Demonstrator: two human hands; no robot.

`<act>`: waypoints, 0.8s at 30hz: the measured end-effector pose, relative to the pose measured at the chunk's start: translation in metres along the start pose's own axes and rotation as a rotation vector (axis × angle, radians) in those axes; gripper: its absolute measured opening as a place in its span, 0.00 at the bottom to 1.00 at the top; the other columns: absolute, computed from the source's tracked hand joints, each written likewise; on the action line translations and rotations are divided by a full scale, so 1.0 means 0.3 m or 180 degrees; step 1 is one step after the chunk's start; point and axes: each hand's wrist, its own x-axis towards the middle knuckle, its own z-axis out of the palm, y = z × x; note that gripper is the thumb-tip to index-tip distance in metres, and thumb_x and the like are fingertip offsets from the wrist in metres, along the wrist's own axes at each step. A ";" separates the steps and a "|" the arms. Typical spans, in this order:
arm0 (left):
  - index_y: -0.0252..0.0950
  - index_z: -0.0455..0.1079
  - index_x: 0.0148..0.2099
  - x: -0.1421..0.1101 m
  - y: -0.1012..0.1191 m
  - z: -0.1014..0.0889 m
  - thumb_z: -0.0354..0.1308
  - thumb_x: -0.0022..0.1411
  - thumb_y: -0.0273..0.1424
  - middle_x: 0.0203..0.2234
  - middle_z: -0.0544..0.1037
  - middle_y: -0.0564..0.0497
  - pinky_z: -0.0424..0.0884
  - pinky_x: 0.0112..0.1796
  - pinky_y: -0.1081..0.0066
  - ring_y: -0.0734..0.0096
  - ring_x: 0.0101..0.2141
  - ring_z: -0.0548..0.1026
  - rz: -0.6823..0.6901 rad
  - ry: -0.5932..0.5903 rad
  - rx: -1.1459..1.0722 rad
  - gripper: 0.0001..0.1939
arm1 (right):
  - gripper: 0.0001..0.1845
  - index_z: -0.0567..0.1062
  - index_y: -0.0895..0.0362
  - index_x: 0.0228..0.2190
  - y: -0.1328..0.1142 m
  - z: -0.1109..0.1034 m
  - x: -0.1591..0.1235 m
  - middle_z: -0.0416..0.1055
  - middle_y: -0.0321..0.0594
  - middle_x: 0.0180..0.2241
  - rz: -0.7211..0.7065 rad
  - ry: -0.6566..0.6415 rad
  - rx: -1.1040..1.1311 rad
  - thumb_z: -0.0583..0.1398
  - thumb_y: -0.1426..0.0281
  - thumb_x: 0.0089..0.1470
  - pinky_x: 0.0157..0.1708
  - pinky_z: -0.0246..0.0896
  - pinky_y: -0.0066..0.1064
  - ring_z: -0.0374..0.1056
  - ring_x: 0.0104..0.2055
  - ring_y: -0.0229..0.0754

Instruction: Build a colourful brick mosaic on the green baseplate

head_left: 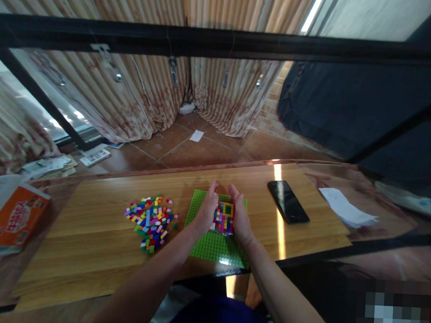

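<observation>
A green studded baseplate [210, 252] lies on the wooden tabletop in front of me. On it sits a flat patch of multicoloured toy bricks [224, 221], packed close together, with a yellow-edged part at its far end. My left hand [207, 210] is along the patch's left side, fingers stretched forward. Along the right side is my right hand [240, 216], its fingers likewise extended and slightly bent. Both palms face inward, at or against the bricks' edges; whether they press on them I cannot tell. To the left a pile of loose coloured bricks [153, 222] is spread on the wood.
A black phone [288, 202] lies on the wooden tabletop [88, 237] to the right, with white paper [346, 208] beyond it. An orange-labelled box [15, 213] stands at the far left. A dark metal bar [221, 43] crosses in front of the curtains [139, 95].
</observation>
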 end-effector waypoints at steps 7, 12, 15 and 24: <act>0.39 0.56 0.65 -0.029 0.069 0.013 0.52 0.62 0.49 0.63 0.60 0.45 0.48 0.63 0.57 0.55 0.63 0.56 0.0133 0.0038 0.0448 0.34 | 0.38 0.58 0.54 0.62 -0.020 -0.005 0.002 0.54 0.43 0.64 -0.0279 -0.0071 -0.0799 0.41 0.45 0.60 0.64 0.42 0.44 0.49 0.66 0.44; 0.39 0.58 0.64 -0.023 0.062 0.015 0.52 0.62 0.49 0.62 0.62 0.45 0.49 0.63 0.59 0.57 0.62 0.58 0.0077 0.0124 0.0343 0.33 | 0.40 0.59 0.55 0.62 -0.011 0.000 0.018 0.55 0.44 0.64 -0.0366 -0.0059 -0.0852 0.40 0.44 0.59 0.64 0.42 0.44 0.50 0.66 0.44; 0.40 0.59 0.63 -0.010 0.043 0.017 0.51 0.62 0.49 0.61 0.63 0.46 0.49 0.63 0.61 0.59 0.62 0.58 -0.0051 0.0213 0.0010 0.31 | 0.40 0.57 0.55 0.62 0.005 0.005 0.027 0.54 0.44 0.64 -0.0233 -0.0101 -0.0650 0.39 0.44 0.59 0.64 0.44 0.43 0.50 0.66 0.44; 0.39 0.61 0.62 -0.053 0.123 -0.038 0.45 0.65 0.50 0.63 0.61 0.45 0.49 0.63 0.58 0.61 0.63 0.57 -0.0162 0.0639 -0.0517 0.29 | 0.41 0.57 0.55 0.63 -0.078 -0.038 0.096 0.53 0.45 0.64 -0.0085 -0.0166 -0.0757 0.36 0.44 0.59 0.62 0.47 0.43 0.51 0.65 0.44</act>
